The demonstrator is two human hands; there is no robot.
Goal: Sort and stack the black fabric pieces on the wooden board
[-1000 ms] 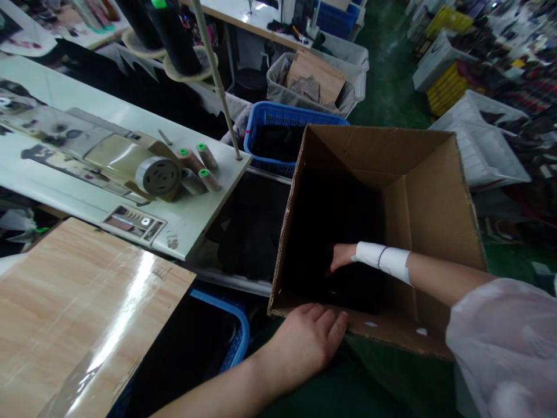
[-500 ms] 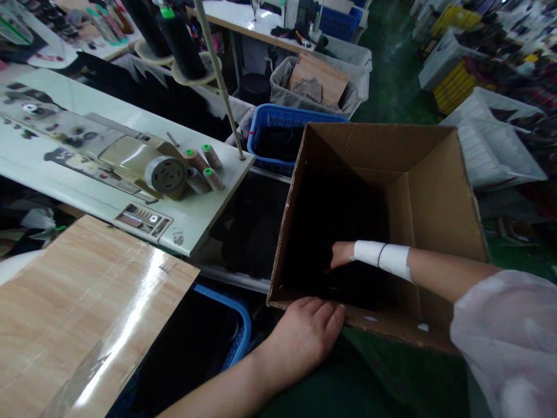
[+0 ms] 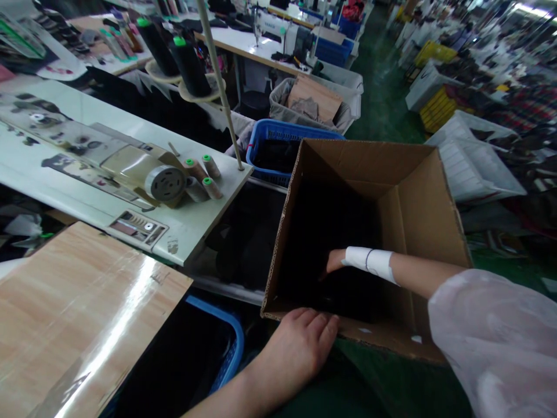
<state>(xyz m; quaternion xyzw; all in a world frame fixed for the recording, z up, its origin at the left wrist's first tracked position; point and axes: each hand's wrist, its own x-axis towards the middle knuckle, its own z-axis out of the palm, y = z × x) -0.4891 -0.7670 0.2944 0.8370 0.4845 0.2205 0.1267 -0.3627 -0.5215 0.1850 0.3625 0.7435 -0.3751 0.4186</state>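
An open cardboard box [image 3: 418,203] stands before me, its inside very dark with what looks like black material [image 3: 339,215]. My left hand [image 3: 304,337] is closed over the box's near rim, fingers bent across the edge. Deep in the box is my right hand [image 3: 335,261], with a white band [image 3: 369,261] around the wrist. Its fingers point down against the dark contents. Their tips are lost in the black, so I cannot see whether they grip anything.
On the left is a sewing machine [image 3: 143,168] on a pale table, with small thread spools [image 3: 211,187] at its end. A wood-patterned board [image 3: 87,313] lies at lower left, above a blue basket [image 3: 237,342]. Another blue basket [image 3: 265,130] stands behind the box. White crates [image 3: 483,162] stand right.
The view has tilted up slightly, so the scene sits lower. My left hand stays on the rim. The right hand remains inside the box, with its fingers pointing a little more downward.
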